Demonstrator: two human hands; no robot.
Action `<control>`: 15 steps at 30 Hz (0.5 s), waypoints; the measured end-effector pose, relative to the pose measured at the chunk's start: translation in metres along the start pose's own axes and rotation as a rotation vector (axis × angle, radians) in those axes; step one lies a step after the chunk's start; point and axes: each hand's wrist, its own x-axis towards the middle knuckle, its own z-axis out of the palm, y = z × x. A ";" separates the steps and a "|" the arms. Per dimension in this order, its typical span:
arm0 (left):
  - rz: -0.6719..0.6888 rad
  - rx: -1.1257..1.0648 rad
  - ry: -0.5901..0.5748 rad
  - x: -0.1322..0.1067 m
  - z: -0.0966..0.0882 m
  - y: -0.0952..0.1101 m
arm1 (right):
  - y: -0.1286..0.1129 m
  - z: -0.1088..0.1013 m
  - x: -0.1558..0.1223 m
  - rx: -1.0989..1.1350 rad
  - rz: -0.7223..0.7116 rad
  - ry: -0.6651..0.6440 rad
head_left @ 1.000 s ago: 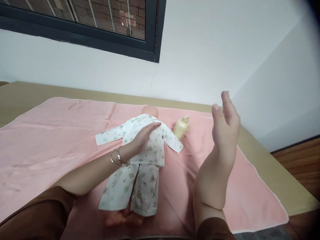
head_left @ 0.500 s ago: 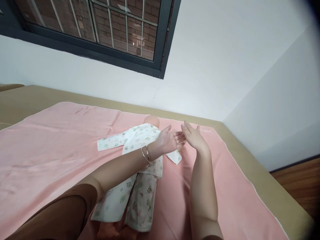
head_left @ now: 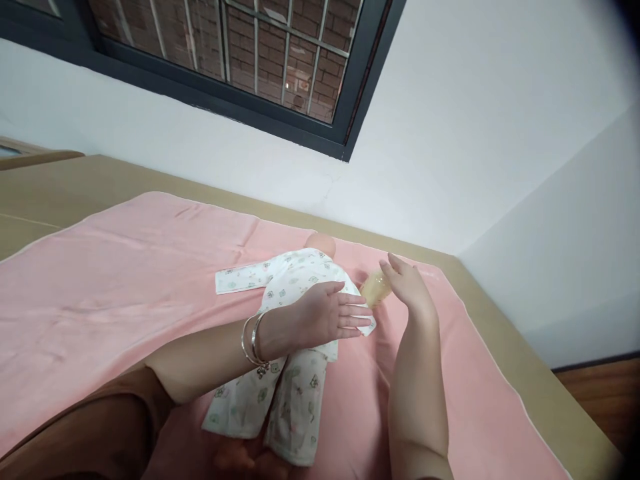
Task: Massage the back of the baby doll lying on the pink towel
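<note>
My left hand [head_left: 334, 312] is held flat with the palm turned up and the fingers stretched out, above the doll's clothed body. Two silver bangles [head_left: 254, 340] circle that wrist. My right hand [head_left: 407, 283] is bent at the wrist, fingers apart, close to a clear yellowish bottle [head_left: 375, 288]; whether they touch cannot be told. A doll [head_left: 321, 244] lies on the pink blanket [head_left: 165, 280], dressed in a white printed top [head_left: 293, 277] and matching trousers [head_left: 297, 400]. My left forearm covers part of its middle.
Under the blanket is a tan padded surface [head_left: 120, 179] that runs along the white wall [head_left: 425, 133]. A dark-framed window [head_left: 320, 137] with bars is set above it. Brown wood panelling [head_left: 600, 393] shows at the lower right.
My hands have come apart, the left one lower and flatter with its palm up. The bottle between them now shows more fully. The view has shifted a little.
</note>
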 end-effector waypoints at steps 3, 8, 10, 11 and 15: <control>0.035 -0.008 -0.029 -0.021 -0.001 0.002 | -0.010 0.003 -0.006 -0.001 -0.004 0.052; 0.142 0.057 -0.094 -0.052 0.003 0.009 | -0.054 0.011 -0.048 0.073 -0.288 0.178; 0.150 0.137 -0.151 -0.062 0.006 0.011 | -0.073 0.016 -0.069 0.145 -0.403 0.224; 0.157 0.171 -0.200 -0.067 0.008 0.013 | -0.081 0.019 -0.079 0.153 -0.442 0.248; 0.222 0.240 -0.389 -0.090 0.015 0.022 | -0.100 0.036 -0.099 0.087 -0.609 0.219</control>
